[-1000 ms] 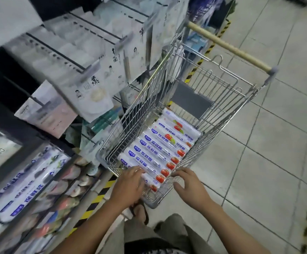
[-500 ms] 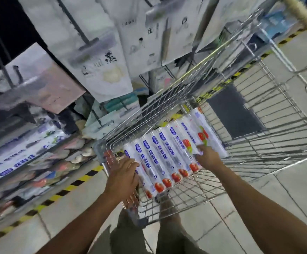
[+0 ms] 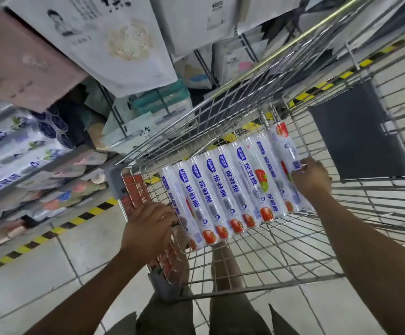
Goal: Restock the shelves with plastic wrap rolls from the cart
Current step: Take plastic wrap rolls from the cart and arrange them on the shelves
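Barely started: plastic wrap rolls (image 3: 232,187) all lie in the cart (image 3: 257,288), my left hand (image 3: 148,228) and right hand (image 3: 311,178) each with its grip curled on an end roll.

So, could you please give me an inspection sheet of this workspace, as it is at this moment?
Surface: wire cart, mesh floor.
Job's things: plastic wrap rolls, one row lying side by side in the cart.
Clutter: dark panel on the cart's wall.
Hands: left hand at the row's left end, grip unclear; right hand curled over the right end roll.
Cables: nothing seen.
Surroundings: shelves with packaged goods, hanging packs above, tiled floor with yellow-black tape.
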